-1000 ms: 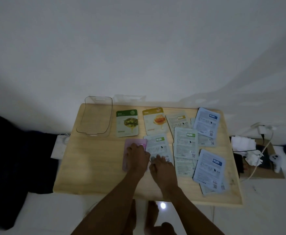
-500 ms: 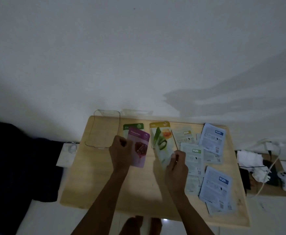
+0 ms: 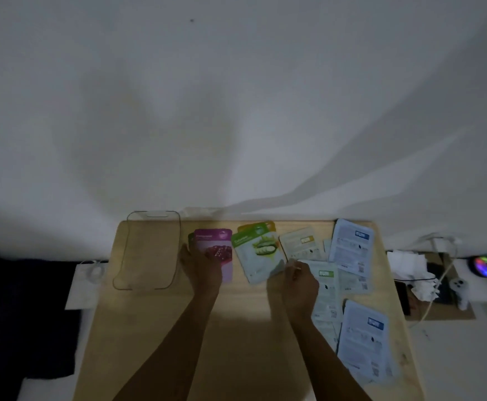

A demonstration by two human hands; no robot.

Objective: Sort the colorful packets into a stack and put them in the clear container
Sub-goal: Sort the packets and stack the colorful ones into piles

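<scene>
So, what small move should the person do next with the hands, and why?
Probably let go and reach the right hand for the next face-down packet to turn over. The purple packet lies face up on the dark green one, the light green packet on the yellow one, several packets show their backs, and the clear container holds nothing.

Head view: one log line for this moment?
left hand on purple packet | right hand at green packet | clear container empty
</scene>
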